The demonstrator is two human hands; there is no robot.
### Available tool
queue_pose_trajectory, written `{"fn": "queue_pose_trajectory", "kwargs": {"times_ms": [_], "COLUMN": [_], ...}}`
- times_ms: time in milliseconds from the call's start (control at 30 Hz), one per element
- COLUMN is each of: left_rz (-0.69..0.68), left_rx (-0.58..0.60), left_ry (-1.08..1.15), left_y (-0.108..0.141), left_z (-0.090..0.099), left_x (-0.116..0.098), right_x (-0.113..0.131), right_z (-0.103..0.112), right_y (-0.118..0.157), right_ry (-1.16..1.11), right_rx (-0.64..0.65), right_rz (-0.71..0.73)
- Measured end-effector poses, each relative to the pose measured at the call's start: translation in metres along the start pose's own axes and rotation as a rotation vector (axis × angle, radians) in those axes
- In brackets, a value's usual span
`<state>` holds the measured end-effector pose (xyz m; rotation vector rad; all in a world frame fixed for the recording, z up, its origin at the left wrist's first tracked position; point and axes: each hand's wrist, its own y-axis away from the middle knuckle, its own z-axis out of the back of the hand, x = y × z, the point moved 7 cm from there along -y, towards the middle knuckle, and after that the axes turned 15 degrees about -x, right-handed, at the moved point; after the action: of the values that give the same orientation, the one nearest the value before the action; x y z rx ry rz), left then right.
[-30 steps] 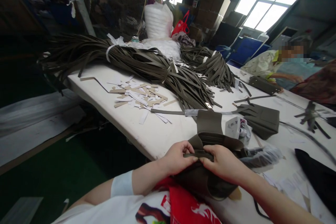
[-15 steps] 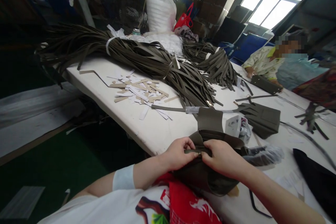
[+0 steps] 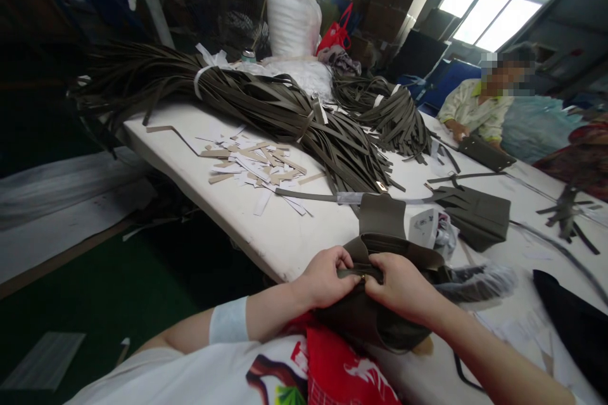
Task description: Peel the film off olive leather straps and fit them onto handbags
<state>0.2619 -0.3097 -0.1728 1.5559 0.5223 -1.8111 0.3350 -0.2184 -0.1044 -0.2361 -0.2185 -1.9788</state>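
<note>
A dark olive-brown handbag (image 3: 375, 316) rests at the table's near edge against my front, its flap (image 3: 382, 215) turned up and away from me. My left hand (image 3: 327, 277) pinches the bag's upper edge on the left side. Close beside it, my right hand (image 3: 396, 281) grips the same edge, thumb pointing toward the left thumb. Between the two thumbs a small gold-coloured metal piece (image 3: 363, 278) shows, too small to make out fully. The fingertips of both hands are partly hidden inside the bag opening.
Bundled dark straps (image 3: 256, 98) lie across the white table (image 3: 190, 164), beside scattered paper strips (image 3: 256, 164). Another olive bag (image 3: 484, 215) and a plastic-wrapped piece (image 3: 479, 281) sit to the right. Across the table, a co-worker (image 3: 475, 107) handles a dark bag piece (image 3: 487, 153).
My view has shifted slightly. Both hands keep their hold on the bag's edge, nearly unmoved, and the gold-coloured piece shows a little more clearly. The co-worker's head and bag piece have moved slightly.
</note>
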Motion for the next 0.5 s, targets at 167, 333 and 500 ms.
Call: {"fn": "queue_pose_trajectory", "kwargs": {"times_ms": [167,333,500], "left_rz": [-0.076,-0.331,-0.635], "left_rx": [-0.005,-0.066,-0.010], "left_ry": [-0.057,-0.143,-0.108], "left_y": [0.000,-0.002,0.004], "left_z": [0.003,0.025,0.025], "left_x": [-0.004,-0.030,-0.073], "right_x": [0.000,-0.007,-0.016], "right_z": [0.002,0.037,0.056], "right_y": [0.002,0.003,0.004], "right_ry": [0.004,-0.039,-0.053], "right_rx": [0.024,0.082,0.124], "right_rz": [0.044,0.125,0.185]}}
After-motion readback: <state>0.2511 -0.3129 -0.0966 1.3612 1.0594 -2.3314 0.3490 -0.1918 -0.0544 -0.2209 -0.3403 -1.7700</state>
